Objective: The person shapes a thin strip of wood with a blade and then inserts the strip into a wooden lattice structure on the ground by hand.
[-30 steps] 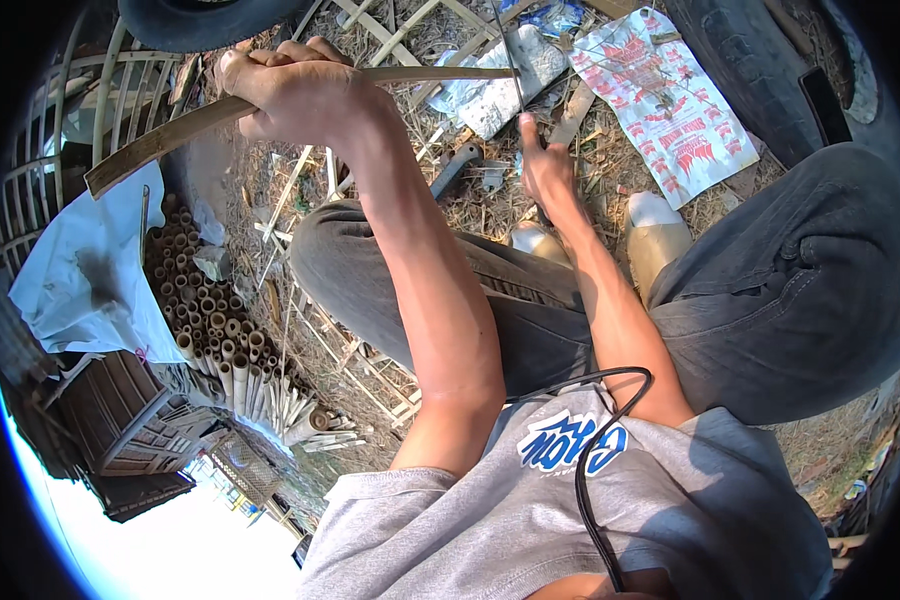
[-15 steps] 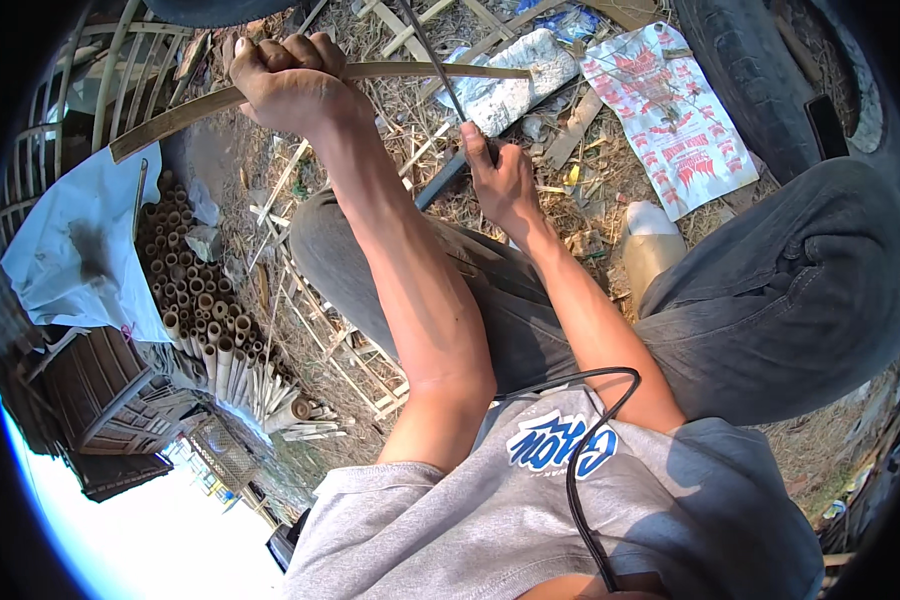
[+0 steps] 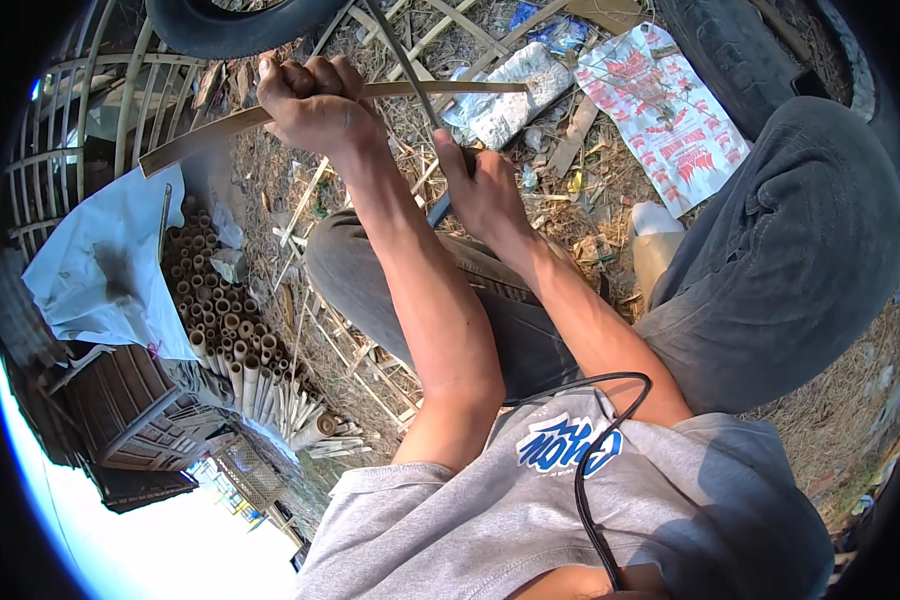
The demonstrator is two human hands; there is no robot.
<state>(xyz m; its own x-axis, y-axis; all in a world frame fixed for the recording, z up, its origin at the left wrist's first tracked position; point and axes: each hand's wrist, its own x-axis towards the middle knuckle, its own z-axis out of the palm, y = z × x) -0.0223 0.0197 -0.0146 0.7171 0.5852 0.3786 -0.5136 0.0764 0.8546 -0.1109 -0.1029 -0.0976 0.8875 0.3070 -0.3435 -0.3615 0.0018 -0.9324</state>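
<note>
My left hand (image 3: 315, 108) is closed in a fist around a long, flat bamboo strip (image 3: 205, 138). The strip sticks out on both sides of the fist, bowing down at its left end and reaching right to a pale block. In my right hand (image 3: 485, 190) is a long, narrow knife (image 3: 402, 62), the thumb laid along it. Its dark upper length slants up and left, crossing the strip just right of my left fist. A grey-blue lower part of it shows beneath the right hand, mostly hidden by that hand and my leg.
A whitish block (image 3: 520, 95) and a printed white-and-red sack (image 3: 665, 120) lie ahead. Tyres stand at the top left (image 3: 240, 28) and top right (image 3: 735, 70). Woven bamboo lattice (image 3: 360, 370) lies beside my left leg. Stacked bamboo tubes (image 3: 215, 300) sit left, near a white sheet (image 3: 110, 270).
My right hand has moved left, closer to my left fist, and the knife slants more to the left. The surroundings at left have shifted right in view. Both hands keep their holds.
</note>
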